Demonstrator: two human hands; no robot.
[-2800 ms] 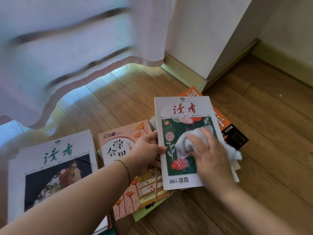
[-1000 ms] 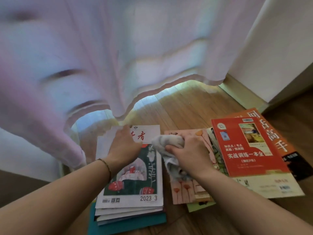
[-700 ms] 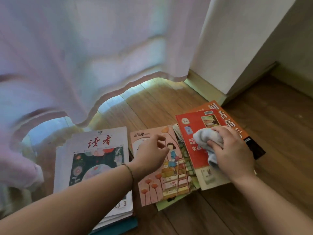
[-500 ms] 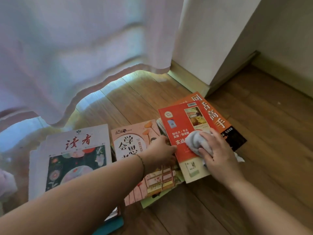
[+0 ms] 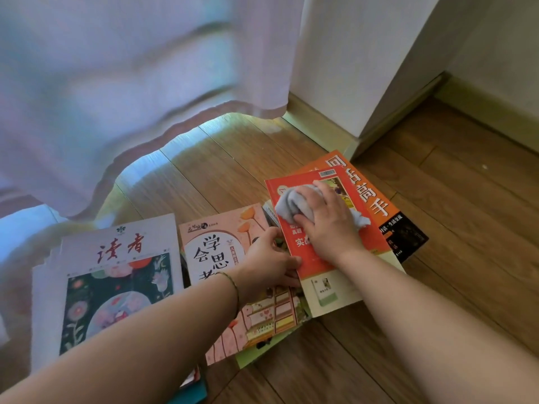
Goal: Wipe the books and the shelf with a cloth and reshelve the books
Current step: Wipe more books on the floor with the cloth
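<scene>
Right hand presses bunched grey cloth onto red book beneath it; left hand, fingers curled, grips that cover's near-left edge. Best: long overlapping strokes, edge pinned firmly throughout.

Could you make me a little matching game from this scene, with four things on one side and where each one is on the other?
Things:
1. grey cloth
2. red book
3. pink book
4. white magazine

Places:
A. far left, on top of a stack
B. under the right hand, pressed on a cover
C. in the middle, between the other two covers
D. lying on an orange book, its edge held by the left hand

Pairs: 1-B, 2-D, 3-C, 4-A
</scene>
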